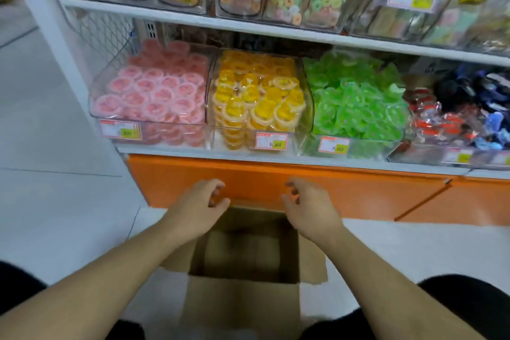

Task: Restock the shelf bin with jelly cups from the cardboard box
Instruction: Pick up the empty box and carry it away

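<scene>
An open cardboard box (242,295) stands on the floor in front of the shelf; its inside looks bare and dark. My left hand (197,205) and my right hand (309,205) hover side by side over the box's far edge, fingers curled loosely and apart, holding nothing. Above them, a clear shelf bin (234,138) is heaped with yellow-orange jelly cups (259,96). Left of it sits a bin of pink jelly cups (154,94), and a bin of green jelly cups (356,102) is on its right.
An orange cabinet front (345,190) runs below the shelf, just behind the box. A white shelf board (276,33) overhangs the bins, with bagged sweets on it. Dark wrapped sweets (463,110) fill the far right bin. Pale floor (55,174) lies to the left.
</scene>
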`<state>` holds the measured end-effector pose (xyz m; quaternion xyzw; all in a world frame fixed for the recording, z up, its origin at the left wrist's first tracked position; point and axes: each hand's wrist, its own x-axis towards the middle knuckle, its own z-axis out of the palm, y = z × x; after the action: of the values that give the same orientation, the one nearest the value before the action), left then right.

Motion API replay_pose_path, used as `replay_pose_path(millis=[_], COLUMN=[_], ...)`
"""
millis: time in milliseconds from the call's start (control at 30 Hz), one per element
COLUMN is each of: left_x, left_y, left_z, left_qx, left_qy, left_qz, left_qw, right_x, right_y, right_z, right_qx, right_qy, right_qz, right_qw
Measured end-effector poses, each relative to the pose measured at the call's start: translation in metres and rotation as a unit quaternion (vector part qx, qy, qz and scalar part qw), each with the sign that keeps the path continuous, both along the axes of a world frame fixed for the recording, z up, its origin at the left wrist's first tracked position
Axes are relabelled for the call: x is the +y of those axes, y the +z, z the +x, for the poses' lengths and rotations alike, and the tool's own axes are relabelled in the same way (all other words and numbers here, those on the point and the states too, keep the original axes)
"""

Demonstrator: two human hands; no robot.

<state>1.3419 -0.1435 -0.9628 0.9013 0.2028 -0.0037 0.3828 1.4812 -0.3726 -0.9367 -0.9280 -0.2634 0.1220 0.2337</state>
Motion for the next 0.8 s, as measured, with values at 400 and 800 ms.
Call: replay_pose_path(millis=[400,800], left_x=[0.016,0.045], left_y=[-0.147,-0.158], left_z=[-0.022,-0.031], left_qx=[0.099,0.084], left_qy=[0.065,0.142], left_qz=[-0.153,-0.261], left_qw=[0.981,0.951], right_x=[-0.033,0.011], right_y=[-0.150,-0.148], right_z=[-0.017,-0.008], right_qx=[0.257,0.243], right_qy=[-0.122,-0.122], right_qz=[-0.011,-0.033], right_qw=[0.959,0.962])
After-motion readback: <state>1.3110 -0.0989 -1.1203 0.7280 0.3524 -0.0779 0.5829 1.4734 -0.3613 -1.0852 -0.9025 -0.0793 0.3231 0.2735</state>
